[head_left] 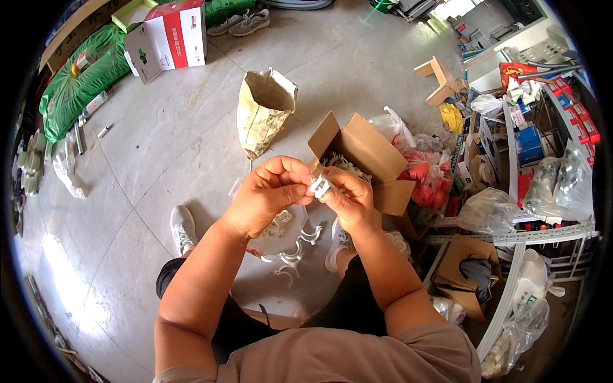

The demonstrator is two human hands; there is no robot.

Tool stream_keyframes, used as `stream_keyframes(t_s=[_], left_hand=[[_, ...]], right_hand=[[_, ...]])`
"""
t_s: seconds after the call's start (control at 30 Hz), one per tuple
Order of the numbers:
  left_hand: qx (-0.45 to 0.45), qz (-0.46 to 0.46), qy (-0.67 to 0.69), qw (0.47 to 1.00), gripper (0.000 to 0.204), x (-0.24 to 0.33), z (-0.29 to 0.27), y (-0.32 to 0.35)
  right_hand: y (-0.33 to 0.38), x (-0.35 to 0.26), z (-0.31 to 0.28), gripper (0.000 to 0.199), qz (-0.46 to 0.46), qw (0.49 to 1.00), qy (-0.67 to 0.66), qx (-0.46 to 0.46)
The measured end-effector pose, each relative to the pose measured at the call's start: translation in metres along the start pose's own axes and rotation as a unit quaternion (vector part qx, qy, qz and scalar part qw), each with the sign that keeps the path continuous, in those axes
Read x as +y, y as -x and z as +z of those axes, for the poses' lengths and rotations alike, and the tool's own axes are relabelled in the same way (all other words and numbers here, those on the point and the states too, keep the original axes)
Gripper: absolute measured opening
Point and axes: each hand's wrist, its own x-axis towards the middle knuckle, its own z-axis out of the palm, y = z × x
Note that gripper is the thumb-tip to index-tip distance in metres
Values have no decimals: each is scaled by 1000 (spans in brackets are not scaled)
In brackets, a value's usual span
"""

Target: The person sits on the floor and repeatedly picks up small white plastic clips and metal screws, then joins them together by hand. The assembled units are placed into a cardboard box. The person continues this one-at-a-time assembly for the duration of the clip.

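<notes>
In front of my body, both hands meet over a small white plastic clip (321, 186). My right hand (352, 199) grips it between thumb and fingers. At the clip's left side my left hand (265, 196) is closed in a pinch; whatever its fingertips hold is too small to make out. Beneath the hands, several white C-shaped pipe clips (311, 235) lie on the floor beside a whitish container (286, 231) with more white pieces in it, partly hidden by my hands. Just past my right hand stands an open cardboard box (373, 150) holding white plastic pieces (346, 165).
Ahead stands an open beige sack (263, 118). Shelving (511, 239) on the right carries bags and boxes, with a red bag (426, 175) beside it. A wooden stool (439, 80) is further off. A red-and-white box (174, 38) and green sack (89, 76) are far left.
</notes>
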Motion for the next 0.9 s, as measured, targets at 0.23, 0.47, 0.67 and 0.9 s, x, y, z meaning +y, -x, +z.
stream_keyframes(t_s=[0.23,0.47,0.67,0.9], left_hand=[[24,-15,-20,999,13,-6,-8,-1],[39,-3,10,999,13,0,5,0],[-1,68,-84,994,12,-11,-10,-4],[28,104,-100,989,19,-13,-8,-2]], right_hand=[[1,7,-8,15,-5,996,73,-56],[2,5,-7,15,13,999,25,-23],[1,8,-6,16,-30,994,95,-37],[3,13,-7,20,116,993,-6,0]])
